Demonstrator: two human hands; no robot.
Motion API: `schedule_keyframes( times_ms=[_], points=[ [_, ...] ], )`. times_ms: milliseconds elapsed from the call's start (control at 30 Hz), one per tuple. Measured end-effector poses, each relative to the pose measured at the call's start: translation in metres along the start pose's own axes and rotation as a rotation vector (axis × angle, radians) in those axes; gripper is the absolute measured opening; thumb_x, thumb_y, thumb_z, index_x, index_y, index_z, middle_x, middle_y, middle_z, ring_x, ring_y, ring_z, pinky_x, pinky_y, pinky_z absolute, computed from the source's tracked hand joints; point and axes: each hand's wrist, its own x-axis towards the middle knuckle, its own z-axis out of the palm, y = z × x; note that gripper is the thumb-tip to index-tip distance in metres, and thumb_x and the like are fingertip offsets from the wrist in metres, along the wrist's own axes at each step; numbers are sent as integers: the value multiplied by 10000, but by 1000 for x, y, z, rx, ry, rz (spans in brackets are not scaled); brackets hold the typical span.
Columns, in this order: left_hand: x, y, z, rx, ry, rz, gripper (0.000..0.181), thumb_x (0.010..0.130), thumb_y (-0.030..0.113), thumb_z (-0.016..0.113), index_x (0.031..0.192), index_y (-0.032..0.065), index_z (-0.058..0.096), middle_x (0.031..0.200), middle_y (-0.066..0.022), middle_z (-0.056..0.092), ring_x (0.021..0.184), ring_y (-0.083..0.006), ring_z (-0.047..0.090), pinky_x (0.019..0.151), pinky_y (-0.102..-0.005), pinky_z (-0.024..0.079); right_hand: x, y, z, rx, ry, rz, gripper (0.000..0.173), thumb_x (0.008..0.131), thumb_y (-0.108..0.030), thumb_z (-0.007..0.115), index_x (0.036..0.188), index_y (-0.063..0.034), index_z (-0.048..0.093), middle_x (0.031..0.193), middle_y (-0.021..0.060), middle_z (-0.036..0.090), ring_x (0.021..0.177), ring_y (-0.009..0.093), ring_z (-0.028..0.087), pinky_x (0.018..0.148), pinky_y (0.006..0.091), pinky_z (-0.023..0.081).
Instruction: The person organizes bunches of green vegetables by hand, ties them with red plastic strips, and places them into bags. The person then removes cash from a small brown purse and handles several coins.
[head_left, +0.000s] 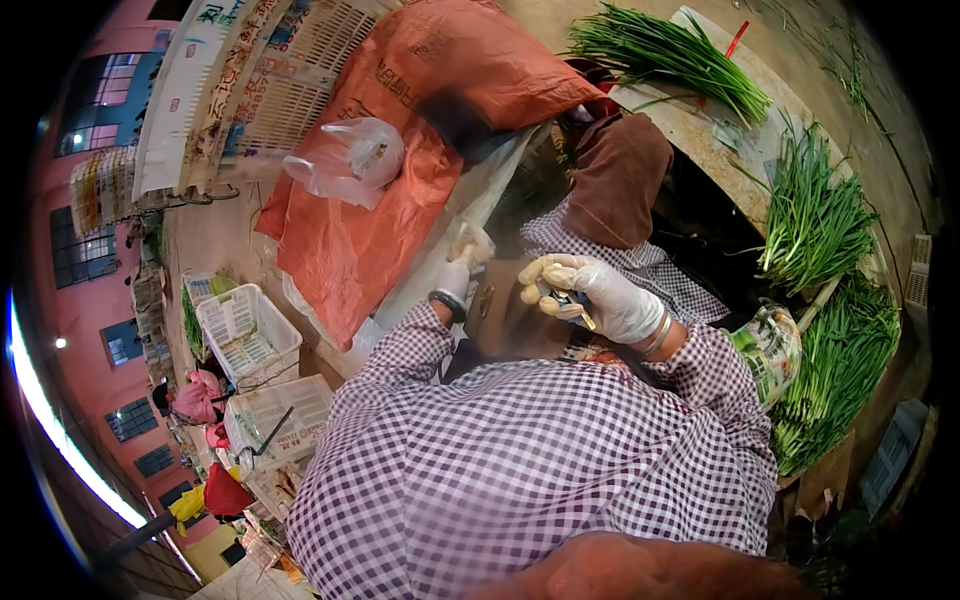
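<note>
My right hand (611, 296), in a white glove with pale yellow fingertips, is closed around small silver and gold metal pieces (568, 298) that look like keys. The fingers hide most of them. To its left my left hand (466, 259), also gloved, is blurred, with something pale at its fingers. Whether it grips this cannot be told. Between the hands lies a brown bag (514, 307), close to my body, with a gold-coloured fitting. A dark band circles my left wrist and a silver bangle my right. Beyond my right hand is a brown cloth (622, 180) over checked fabric.
Bundles of garlic chives (675, 64) lie on a curved pale board (739, 172), with more leafy greens (840, 375) at right. A clear plastic bag (360, 161) rests on orange woven sacking (375, 247). White plastic crates (251, 330) stand left, near a person in pink (197, 397).
</note>
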Motion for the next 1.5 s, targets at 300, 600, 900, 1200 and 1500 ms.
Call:
schedule_keyframes(
  times_ms=[300,600,900,1200,1500],
  points=[
    [47,124,1,-352,-34,500,454,966,43,499,1406,122,424,1330,-104,540,1104,-240,612,808,-383,577,4,-1,-10,-12,-24,-25,279,996,-172,501,1186,25,558,1035,112,640,768,77,561,578,165,423],
    [119,157,-6,-335,332,263,389,886,177,671,1257,136,563,1123,-93,655,933,-226,660,708,-302,528,7,-2,-6,-14,57,-36,292,1002,-169,479,1193,43,544,1034,112,636,734,78,548,558,155,424],
    [-47,146,93,-371,184,409,419,934,229,579,1332,108,529,1234,-51,580,1072,-145,555,914,-381,437,8,-10,-33,111,124,-221,282,1002,-160,446,1200,12,551,1056,109,635,824,106,577,641,169,448],
    [-83,84,230,-811,-745,-19,407,1035,327,376,1337,92,514,1324,-140,568,1139,-247,577,996,-391,470,17,-16,-47,-217,559,-892,220,1021,-125,444,1135,-26,604,1075,41,618,968,132,588,868,253,476],
    [-78,90,250,-1148,-1012,-323,430,944,257,484,1339,94,534,1380,-176,519,1322,-348,441,1110,-491,363,10,-19,-25,83,506,-1096,306,1053,-183,405,1218,9,577,1230,73,578,1131,175,538,1008,334,415]
  ],
)
